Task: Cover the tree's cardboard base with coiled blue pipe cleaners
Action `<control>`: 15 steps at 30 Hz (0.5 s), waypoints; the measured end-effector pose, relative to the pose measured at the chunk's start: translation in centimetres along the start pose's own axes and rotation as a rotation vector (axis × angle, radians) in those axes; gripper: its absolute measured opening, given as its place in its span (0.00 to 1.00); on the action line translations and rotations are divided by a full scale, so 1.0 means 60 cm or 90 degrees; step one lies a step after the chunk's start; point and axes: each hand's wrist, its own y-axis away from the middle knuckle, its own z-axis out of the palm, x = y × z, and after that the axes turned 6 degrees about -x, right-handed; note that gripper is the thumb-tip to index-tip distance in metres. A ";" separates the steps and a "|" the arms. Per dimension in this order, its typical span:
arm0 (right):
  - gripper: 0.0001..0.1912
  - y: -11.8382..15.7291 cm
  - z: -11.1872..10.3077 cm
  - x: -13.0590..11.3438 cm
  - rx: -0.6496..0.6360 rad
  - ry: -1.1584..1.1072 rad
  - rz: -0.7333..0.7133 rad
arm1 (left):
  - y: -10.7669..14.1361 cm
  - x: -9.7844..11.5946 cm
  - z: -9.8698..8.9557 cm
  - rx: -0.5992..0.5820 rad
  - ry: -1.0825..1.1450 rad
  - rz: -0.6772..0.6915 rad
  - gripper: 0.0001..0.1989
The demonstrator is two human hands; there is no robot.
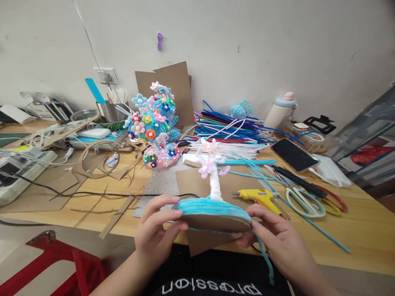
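Between both hands, near the table's front edge, is a cardboard disc (216, 223) wrapped in blue pipe cleaner (212, 206). My left hand (160, 226) pinches its left rim, fingers on top and thumb below. On the right rim, my right hand (274, 232) is closed, with a loose blue pipe cleaner tail (267, 260) hanging beside its thumb. A white wrapped stem (215, 183) rises from behind the disc, carrying pink and lilac fuzzy flowers (208, 145). The disc is tilted, so its bare cardboard underside faces me.
A yellow glue gun (258, 198) lies right of the disc, with scissors (305, 202) and a phone (294, 154) beyond. Behind stand a flower-covered blue figure (151, 123) and a pile of pipe cleaners (228, 129). A black cable (101, 193) crosses the left side; a red stool (58, 259) stands below.
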 end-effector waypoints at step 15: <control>0.15 0.003 0.003 0.001 0.023 -0.005 0.010 | -0.009 0.001 0.004 0.054 -0.288 0.170 0.07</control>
